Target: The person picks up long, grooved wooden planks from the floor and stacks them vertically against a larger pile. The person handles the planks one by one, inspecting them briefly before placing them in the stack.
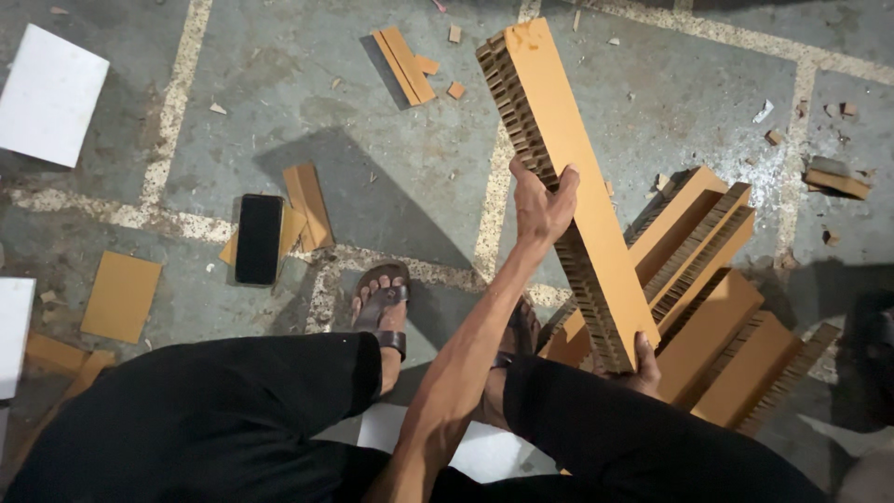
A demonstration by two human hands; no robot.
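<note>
Left hand (543,200): clenched on upper edge of long cardboard slab (568,177), fingers over its honeycomb side. Right hand (641,365): grips slab's lower end, partly hidden by knee. Slab tilted, top end away from person, lower end by the right knee. Just right: stack of similar slabs (717,307) on floor (419,177). Between the legs: two sandalled feet (382,307). Left: black phone (258,237) lying on cardboard offcuts (307,205); white sheet (48,93) at far left. Small scraps (410,63) further out.
</note>
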